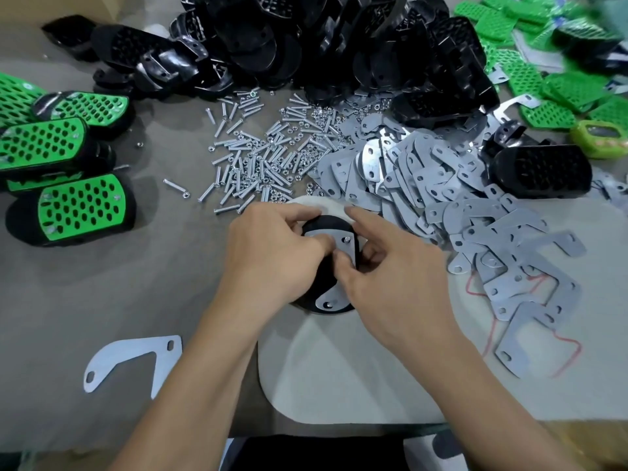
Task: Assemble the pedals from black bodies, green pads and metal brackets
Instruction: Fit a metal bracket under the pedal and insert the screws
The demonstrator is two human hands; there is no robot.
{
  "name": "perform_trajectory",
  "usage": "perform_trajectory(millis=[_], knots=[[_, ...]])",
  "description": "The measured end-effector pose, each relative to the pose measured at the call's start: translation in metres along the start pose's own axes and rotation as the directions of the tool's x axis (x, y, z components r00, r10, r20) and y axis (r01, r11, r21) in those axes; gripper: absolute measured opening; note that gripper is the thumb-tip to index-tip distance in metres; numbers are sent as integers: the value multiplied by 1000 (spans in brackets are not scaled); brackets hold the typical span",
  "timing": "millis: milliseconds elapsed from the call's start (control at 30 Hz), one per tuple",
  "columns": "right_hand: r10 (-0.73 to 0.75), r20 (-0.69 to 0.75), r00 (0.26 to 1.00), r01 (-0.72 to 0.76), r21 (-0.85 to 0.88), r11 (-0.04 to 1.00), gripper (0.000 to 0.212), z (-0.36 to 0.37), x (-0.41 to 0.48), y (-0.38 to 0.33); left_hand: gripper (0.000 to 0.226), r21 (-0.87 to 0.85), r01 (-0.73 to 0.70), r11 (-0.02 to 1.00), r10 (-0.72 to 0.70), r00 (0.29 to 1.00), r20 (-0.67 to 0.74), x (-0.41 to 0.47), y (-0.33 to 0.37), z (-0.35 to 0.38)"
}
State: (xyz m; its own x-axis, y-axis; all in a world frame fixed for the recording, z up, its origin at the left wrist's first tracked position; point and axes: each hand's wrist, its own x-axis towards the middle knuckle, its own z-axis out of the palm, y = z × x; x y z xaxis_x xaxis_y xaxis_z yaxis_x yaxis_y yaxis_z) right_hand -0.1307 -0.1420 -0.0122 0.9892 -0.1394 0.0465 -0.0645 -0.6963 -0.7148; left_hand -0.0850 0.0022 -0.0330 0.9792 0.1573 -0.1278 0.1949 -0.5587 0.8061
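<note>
A black pedal body (326,226) lies underside up in the middle of the table, with a metal bracket (343,246) laid along it. One screw head shows at the bracket's far end, and an empty hole shows at its near end. My left hand (272,253) grips the body from the left, fingertips on the bracket. My right hand (390,263) rests on the right side, thumb and fingers pinching at the bracket's middle; what they pinch is hidden.
Finished green-padded pedals (81,205) lie at the left. A pile of black bodies (339,45) fills the back, green pads (543,79) the back right. Loose screws and nuts (258,154) and a heap of brackets (458,205) lie beyond my hands. A large bent bracket (132,358) sits near left.
</note>
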Motion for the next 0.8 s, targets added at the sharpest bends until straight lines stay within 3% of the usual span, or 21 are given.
perform_trajectory(millis=[133,267,433,533,667,800], knots=[[4,42,999,-1,-76,997,64,-1,5,-4,44,-60,-4,998,4,1000,6,0,0,0],[42,37,998,-36,-136,990,56,-1,7,-9,31,-110,-63,992,70,995,69,2,-3,-2],[73,23,997,-69,-164,984,31,2,6,-11,48,-88,-197,976,208,968,137,-1,-13,-11],[64,-7,998,-64,-122,990,32,1,6,-11,55,-40,-249,968,252,950,185,-1,-15,-17],[39,-17,999,-41,-126,991,35,0,5,-14,51,-17,-247,969,246,956,158,-3,-12,-16],[19,-28,999,-22,-112,993,33,1,3,-12,37,-99,-200,975,215,963,166,-4,-12,-15]])
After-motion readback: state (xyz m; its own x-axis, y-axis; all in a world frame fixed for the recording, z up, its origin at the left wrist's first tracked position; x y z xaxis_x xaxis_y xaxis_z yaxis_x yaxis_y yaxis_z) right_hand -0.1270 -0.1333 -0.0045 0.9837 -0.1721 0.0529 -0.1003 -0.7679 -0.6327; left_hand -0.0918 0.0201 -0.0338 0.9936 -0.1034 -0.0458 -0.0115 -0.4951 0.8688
